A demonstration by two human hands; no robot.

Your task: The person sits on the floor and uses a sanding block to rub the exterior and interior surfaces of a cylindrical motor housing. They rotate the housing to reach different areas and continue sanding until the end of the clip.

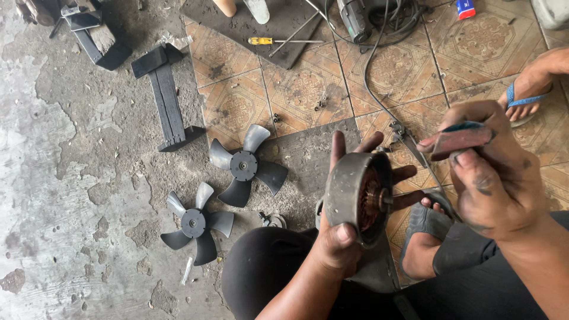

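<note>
Over my lap, my left hand [347,228] grips a round motor [358,198], thumb across its near rim and fingers spread behind the far side. Its open end faces right, showing copper windings, and its short shaft points right toward my other hand, so its axis runs roughly level, left to right. My right hand [489,178] is raised just beside it, fingers curled shut on a folded strip of sandpaper [459,139] pinched under the thumb, its end pointing left, close to the shaft but apart from it. Below the motor my sandalled foot [424,234] rests on the tiles. Farther left, two black fans [246,166] lie flat on the concrete, with a black bracket [166,98] beyond them. Up the floor lie a yellow screwdriver [264,41] and a cable [370,65]. Another person's foot [527,98] shows at the right edge.
</note>
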